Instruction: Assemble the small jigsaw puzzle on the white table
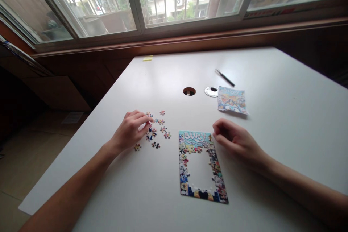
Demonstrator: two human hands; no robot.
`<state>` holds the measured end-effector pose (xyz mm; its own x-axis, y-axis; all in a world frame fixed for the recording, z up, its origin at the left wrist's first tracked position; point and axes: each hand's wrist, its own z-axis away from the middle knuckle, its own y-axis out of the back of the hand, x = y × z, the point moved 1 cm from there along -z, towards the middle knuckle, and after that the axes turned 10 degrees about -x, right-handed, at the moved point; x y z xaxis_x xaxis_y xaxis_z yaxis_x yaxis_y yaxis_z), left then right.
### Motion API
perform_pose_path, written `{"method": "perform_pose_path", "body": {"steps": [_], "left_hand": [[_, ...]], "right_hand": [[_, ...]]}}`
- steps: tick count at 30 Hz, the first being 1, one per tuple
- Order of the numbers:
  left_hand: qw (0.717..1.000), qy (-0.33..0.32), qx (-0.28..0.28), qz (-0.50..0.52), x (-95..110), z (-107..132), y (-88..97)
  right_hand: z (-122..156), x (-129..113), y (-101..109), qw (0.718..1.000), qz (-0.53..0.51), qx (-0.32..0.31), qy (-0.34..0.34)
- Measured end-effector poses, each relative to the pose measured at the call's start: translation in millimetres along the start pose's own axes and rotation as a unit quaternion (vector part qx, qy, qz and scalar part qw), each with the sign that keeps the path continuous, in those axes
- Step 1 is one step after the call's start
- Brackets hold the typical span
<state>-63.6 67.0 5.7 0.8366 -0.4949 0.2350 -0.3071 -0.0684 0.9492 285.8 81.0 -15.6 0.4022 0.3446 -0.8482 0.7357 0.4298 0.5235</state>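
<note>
My left hand (132,127) reaches over a loose cluster of small coloured jigsaw pieces (163,129). Its index finger and thumb are apart, with the tips among the pieces; some are partly hidden under the fingers. A jigsaw puzzle (195,138) lies flat to the right of the pieces. Its border and light blue title strip are joined, and white tabletop shows through its middle. At the puzzle's upper right corner rests my right hand (235,139), fingers curled in and thumb side close to the edge. Nothing shows inside that hand.
A printed wrapper (232,100) lies beyond my right hand, next to a silver ring-shaped cover (211,91). Behind it is a black pen (225,77). The white table (163,79) has a round cable hole (189,91) and yellow tape (148,58) at its far edge.
</note>
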Motion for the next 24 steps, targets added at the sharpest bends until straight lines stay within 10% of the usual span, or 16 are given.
{"method": "perform_pose_path", "body": {"steps": [24], "left_hand": [[1.000, 0.001, -0.010, -0.011, -1.3, 1.0, 0.9]], "right_hand": [[-1.1, -3.2, -1.8, 1.000, -0.001, 0.014, 0.010]]}}
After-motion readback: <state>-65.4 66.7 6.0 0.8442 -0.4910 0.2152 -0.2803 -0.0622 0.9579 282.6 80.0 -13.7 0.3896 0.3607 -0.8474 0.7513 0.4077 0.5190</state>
